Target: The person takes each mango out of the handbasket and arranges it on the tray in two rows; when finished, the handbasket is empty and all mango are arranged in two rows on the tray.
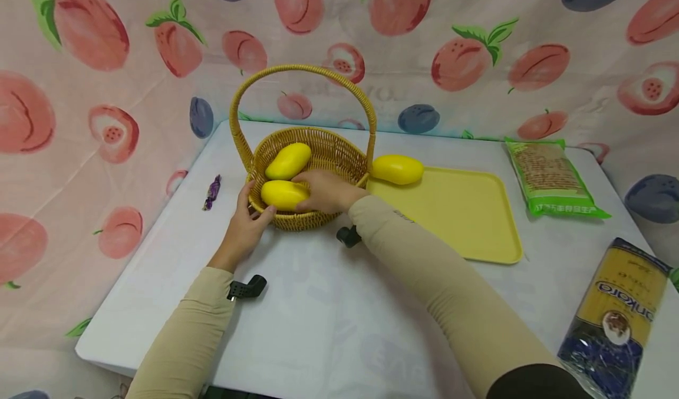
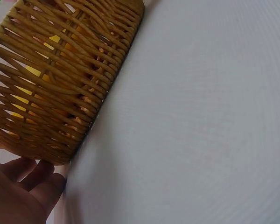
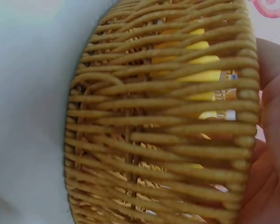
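A wicker basket (image 1: 302, 221) with a tall arched handle stands on the white table, two yellow mangoes inside. My right hand (image 1: 326, 191) reaches over the rim and grips the right end of the nearer mango (image 1: 283, 195). The other mango (image 1: 289, 161) lies behind it. Against the basket's left side my left hand (image 1: 246, 228) rests, its fingers touching the woven wall from outside. In the left wrist view, the fingertips of that hand (image 2: 23, 191) meet the basket (image 2: 60, 74). Through the weave in the right wrist view, the right hand (image 3: 273, 116) shows only partly.
A third mango (image 1: 398, 170) lies by the far left corner of a yellow tray (image 1: 467, 210). A purple-wrapped candy (image 1: 212, 193) is left of the basket. To the right lie a green-edged food packet (image 1: 551, 178) and a blue-and-gold package (image 1: 615, 322).
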Demonstrator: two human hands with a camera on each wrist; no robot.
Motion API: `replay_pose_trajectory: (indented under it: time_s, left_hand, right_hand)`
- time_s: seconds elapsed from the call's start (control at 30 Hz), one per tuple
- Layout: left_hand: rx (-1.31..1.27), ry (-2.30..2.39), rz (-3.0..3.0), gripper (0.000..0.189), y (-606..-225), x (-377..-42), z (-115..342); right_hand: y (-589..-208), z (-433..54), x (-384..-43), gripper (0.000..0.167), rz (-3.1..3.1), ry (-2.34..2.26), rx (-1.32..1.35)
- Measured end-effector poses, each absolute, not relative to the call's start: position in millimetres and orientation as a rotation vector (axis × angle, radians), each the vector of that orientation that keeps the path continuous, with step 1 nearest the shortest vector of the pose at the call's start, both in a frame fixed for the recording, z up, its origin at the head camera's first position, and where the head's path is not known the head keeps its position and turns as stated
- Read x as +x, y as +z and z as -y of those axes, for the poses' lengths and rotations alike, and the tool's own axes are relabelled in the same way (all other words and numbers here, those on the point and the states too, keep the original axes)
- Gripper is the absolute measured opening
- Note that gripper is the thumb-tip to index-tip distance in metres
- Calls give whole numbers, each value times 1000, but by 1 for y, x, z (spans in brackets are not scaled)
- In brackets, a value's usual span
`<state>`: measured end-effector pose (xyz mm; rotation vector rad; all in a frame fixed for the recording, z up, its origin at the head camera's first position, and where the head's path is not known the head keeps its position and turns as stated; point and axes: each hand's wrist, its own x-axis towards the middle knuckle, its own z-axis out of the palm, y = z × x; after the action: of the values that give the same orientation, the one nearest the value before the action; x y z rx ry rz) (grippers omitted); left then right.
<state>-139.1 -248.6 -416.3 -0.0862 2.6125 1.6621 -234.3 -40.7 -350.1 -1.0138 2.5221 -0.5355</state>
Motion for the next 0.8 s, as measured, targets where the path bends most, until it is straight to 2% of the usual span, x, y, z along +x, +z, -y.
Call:
replay_pose_trajectory:
  time_s: [0.53,0.8]
  left_hand:
    - [-80,1688,-2595,82,-417,-138,248]
    - [-103,1661,-2618,82,-414,-137,246]
  right_hand:
    - [-357,49,-233,68,-2507,-515,-946]
    - [-357,52,-234,62,-2511,-528,-870]
